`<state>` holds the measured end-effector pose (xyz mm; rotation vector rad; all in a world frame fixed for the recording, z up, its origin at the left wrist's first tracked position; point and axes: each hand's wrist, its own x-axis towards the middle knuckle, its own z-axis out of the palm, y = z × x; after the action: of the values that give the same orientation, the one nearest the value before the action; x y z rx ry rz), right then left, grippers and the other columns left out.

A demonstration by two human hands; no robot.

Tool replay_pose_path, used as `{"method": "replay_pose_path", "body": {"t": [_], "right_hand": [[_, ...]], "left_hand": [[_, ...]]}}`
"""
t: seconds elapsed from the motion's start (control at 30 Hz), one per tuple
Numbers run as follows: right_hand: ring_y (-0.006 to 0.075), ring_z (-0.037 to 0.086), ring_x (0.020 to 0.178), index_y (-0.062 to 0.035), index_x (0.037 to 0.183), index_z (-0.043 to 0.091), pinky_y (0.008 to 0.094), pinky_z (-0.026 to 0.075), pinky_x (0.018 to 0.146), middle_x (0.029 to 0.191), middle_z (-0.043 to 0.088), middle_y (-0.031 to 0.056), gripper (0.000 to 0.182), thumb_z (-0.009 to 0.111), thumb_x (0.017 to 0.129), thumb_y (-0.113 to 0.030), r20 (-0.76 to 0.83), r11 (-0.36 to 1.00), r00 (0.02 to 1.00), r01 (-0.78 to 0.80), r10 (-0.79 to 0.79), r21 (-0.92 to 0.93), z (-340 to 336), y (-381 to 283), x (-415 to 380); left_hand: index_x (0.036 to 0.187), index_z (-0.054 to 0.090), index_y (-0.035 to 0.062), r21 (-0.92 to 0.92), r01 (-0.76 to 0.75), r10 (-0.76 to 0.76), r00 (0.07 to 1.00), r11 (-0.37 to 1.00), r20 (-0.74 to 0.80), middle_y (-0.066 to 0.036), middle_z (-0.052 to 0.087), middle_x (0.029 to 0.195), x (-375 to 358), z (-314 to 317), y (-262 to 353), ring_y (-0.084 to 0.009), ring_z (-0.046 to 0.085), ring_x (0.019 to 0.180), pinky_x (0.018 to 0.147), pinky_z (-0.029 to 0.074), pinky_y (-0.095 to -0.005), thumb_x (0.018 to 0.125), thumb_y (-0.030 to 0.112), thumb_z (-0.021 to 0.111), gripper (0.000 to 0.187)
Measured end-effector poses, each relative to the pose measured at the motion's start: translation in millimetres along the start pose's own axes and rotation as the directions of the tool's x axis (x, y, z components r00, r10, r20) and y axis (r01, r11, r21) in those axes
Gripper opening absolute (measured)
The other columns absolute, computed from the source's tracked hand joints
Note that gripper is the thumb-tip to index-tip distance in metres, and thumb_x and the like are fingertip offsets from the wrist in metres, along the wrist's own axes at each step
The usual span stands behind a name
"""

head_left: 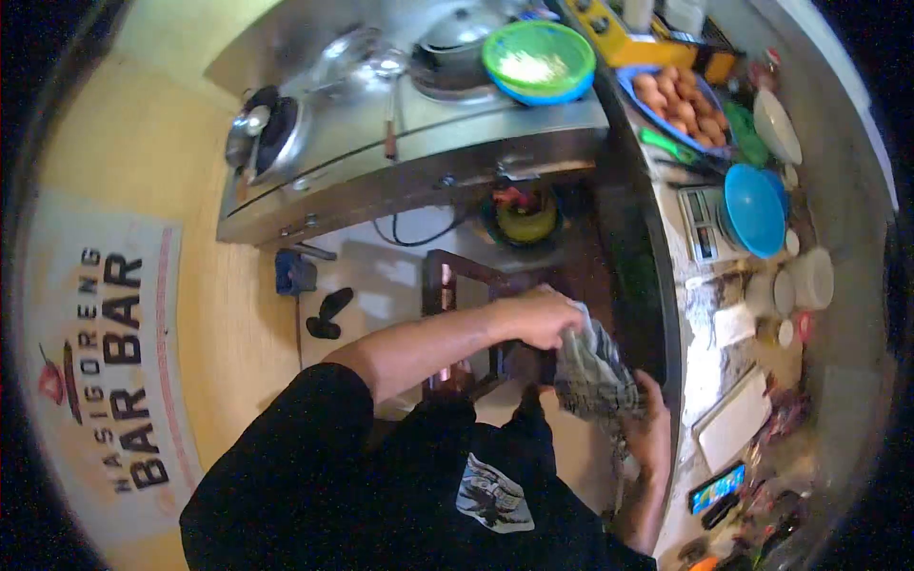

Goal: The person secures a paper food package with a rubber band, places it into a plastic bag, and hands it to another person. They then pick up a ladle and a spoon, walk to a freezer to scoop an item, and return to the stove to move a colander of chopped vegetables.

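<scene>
A grey and white patterned cloth (pixel 595 371) hangs bunched between my two hands, in front of my black shirt. My left hand (pixel 545 319) is closed on its upper left end. At the cloth's lower right side, my right hand (pixel 649 423) grips the edge, with some of its fingers hidden by the fabric. Both hands are above the floor, just left of the counter's dark edge. A dark wooden stool (pixel 440 285) stands below my left forearm.
Ahead is a steel stove (pixel 352 162) with pans, a ladle and a green basket (pixel 538 59). The right counter (pixel 705 352) bears eggs (pixel 681 105), a scale (pixel 702 224), a blue bowl (pixel 754 211), jars, a white board (pixel 733 419) and a phone (pixel 717 489). Slippers (pixel 330 312) lie on the floor.
</scene>
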<state>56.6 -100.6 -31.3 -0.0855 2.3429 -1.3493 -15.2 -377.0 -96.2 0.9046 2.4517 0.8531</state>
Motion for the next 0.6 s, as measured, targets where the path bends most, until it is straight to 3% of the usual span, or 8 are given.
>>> {"method": "replay_pose_path", "body": {"t": [0.07, 0.13, 0.23, 0.3, 0.4, 0.47, 0.53, 0.6], "right_hand": [[0.0201, 0.059, 0.095, -0.0074, 0.121, 0.053, 0.0327, 0.048, 0.078, 0.109, 0.062, 0.0131, 0.054, 0.066, 0.071, 0.007, 0.127, 0.999, 0.992, -0.020, 0.015, 0.038, 2, -23, 1], [0.0249, 0.062, 0.094, -0.0063, 0.115, 0.055, 0.0350, 0.048, 0.079, 0.106, 0.063, 0.0148, 0.047, 0.063, 0.071, 0.008, 0.257, 0.986, 0.952, 0.169, -0.165, 0.004, 13, -55, 1], [0.0208, 0.061, 0.088, -0.0037, 0.106, 0.056, 0.0326, 0.048, 0.076, 0.097, 0.063, 0.0143, 0.039, 0.063, 0.069, 0.009, 0.208, 0.931, 0.926, 0.344, -0.315, -0.122, 15, -88, -13], [0.0184, 0.061, 0.086, -0.0028, 0.105, 0.057, 0.0314, 0.048, 0.075, 0.092, 0.063, 0.0125, 0.039, 0.064, 0.069, 0.009, 0.111, 0.829, 0.858, 0.513, -0.501, -0.222, 9, -108, -23], [0.0183, 0.060, 0.087, -0.0036, 0.110, 0.056, 0.0319, 0.048, 0.076, 0.093, 0.062, 0.0107, 0.044, 0.067, 0.069, 0.007, -0.044, 0.987, 0.986, 0.157, -0.158, -0.033, 5, -125, -49], [0.0234, 0.061, 0.095, -0.0035, 0.121, 0.050, 0.0336, 0.048, 0.083, 0.103, 0.064, 0.0145, 0.057, 0.071, 0.069, 0.005, 0.000, 0.950, 0.977, 0.209, -0.215, -0.231, -5, -133, -54], [0.0231, 0.064, 0.089, -0.0033, 0.115, 0.056, 0.0337, 0.049, 0.080, 0.097, 0.066, 0.0146, 0.046, 0.070, 0.072, 0.001, 0.155, 0.988, 0.987, 0.053, -0.031, -0.145, -10, -130, -65], [0.0283, 0.066, 0.085, -0.0055, 0.108, 0.062, 0.0358, 0.050, 0.078, 0.093, 0.067, 0.0159, 0.035, 0.070, 0.073, -0.007, 0.110, 0.985, 0.993, -0.026, 0.046, -0.170, -15, -102, -69]], "left_hand": [[0.118, 0.049, 0.0083, -0.199, -0.311, 0.291, 0.949, 0.929, -0.124, -0.014, 0.053, 0.118, 2, -2, 26, -0.0364, 0.048, 0.111, 0.090, 0.042, -0.0466, 0.051, 0.013, 0.078, 0.074], [0.131, 0.041, 0.0097, -0.134, -0.249, 0.258, 0.965, 0.959, 0.055, -0.013, 0.045, 0.133, 0, 2, 62, -0.0361, 0.041, 0.119, 0.096, 0.038, -0.0460, 0.048, 0.024, 0.085, 0.095], [0.132, 0.043, 0.0095, -0.162, -0.339, 0.339, 0.940, 0.927, -0.030, -0.013, 0.054, 0.124, -3, 9, 80, -0.0304, 0.051, 0.109, 0.089, 0.043, -0.0421, 0.055, 0.027, 0.084, 0.090], [0.112, 0.057, 0.0057, -0.774, 0.027, 0.198, 0.961, 0.633, 0.195, -0.012, 0.064, 0.097, -10, -11, 91, -0.0244, 0.059, 0.086, 0.074, 0.047, -0.0370, 0.061, 0.028, 0.082, 0.061], [0.084, 0.060, 0.0026, -0.519, -0.192, 0.165, 0.981, 0.833, -0.099, -0.010, 0.062, 0.074, -29, -30, 98, -0.0212, 0.058, 0.067, 0.061, 0.045, -0.0339, 0.063, 0.030, 0.080, 0.041], [0.082, 0.058, 0.0037, -0.541, -0.269, 0.245, 0.962, 0.797, -0.119, -0.011, 0.061, 0.074, -37, -34, 95, -0.0211, 0.058, 0.068, 0.060, 0.044, -0.0343, 0.065, 0.032, 0.077, 0.039], [0.085, 0.059, 0.0046, -0.424, -0.316, 0.327, 0.944, 0.849, -0.049, -0.010, 0.061, 0.075, -41, -28, 84, -0.0228, 0.059, 0.070, 0.061, 0.044, -0.0364, 0.067, 0.036, 0.076, 0.040], [0.085, 0.062, 0.0058, -0.261, -0.200, 0.272, 0.922, 0.944, 0.276, -0.013, 0.064, 0.080, -49, -39, 81, -0.0293, 0.062, 0.077, 0.065, 0.046, -0.0417, 0.072, 0.037, 0.070, 0.035]]}}
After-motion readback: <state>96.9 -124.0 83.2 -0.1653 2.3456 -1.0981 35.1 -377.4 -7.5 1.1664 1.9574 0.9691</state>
